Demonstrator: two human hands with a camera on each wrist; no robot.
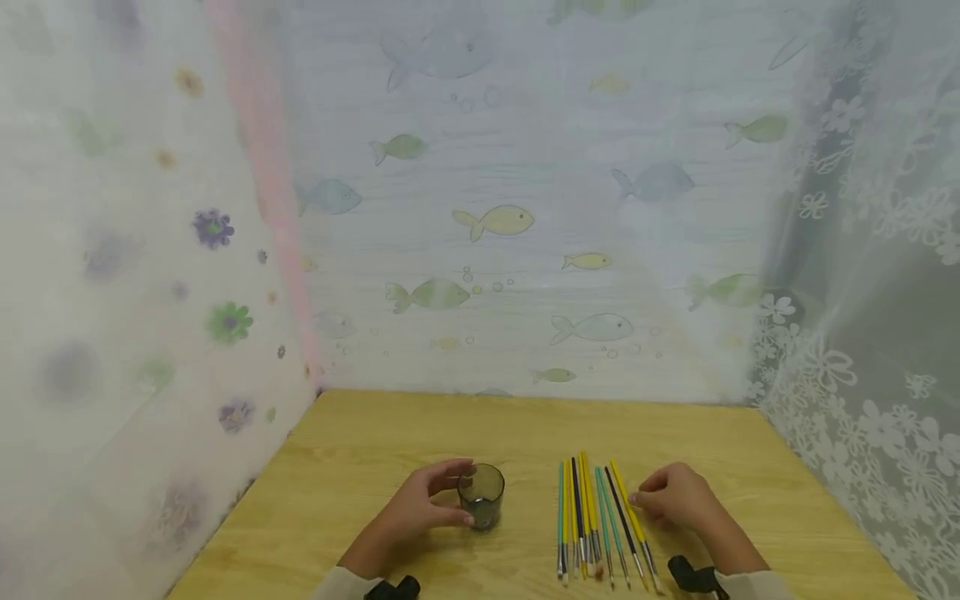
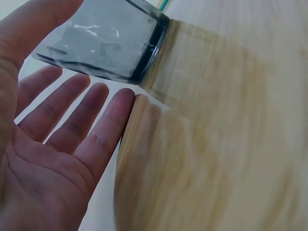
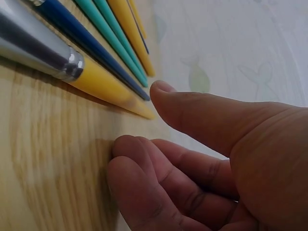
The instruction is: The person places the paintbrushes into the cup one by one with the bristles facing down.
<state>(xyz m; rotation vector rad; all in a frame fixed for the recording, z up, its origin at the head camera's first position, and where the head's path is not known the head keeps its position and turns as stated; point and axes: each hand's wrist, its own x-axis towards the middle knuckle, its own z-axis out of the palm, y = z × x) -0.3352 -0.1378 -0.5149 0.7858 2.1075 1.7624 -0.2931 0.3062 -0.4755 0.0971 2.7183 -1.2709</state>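
Note:
My left hand (image 1: 420, 502) reaches around a dark-tinted drinking glass (image 1: 482, 505), thumb on the near side and fingers on the far side. In the left wrist view the fingers (image 2: 98, 139) look fairly straight, with the glass above their tips; whether they touch it I cannot tell. My right hand (image 1: 681, 500) is beside the rightmost yellow paintbrush (image 1: 637, 527), near its handle. Its fingers are loosely bent with nothing between them, and in the right wrist view the thumb (image 3: 192, 108) is close to the handle end of the yellow brush.
Several paintbrushes with green, yellow and dark blue handles lie side by side, bristles toward me, including a dark-handled brush (image 1: 622, 515) and a green-handled brush (image 1: 561, 508). The wooden table (image 1: 420, 425) meets a fish-patterned curtain (image 1: 495, 333) at the back, with flowered curtains at both sides.

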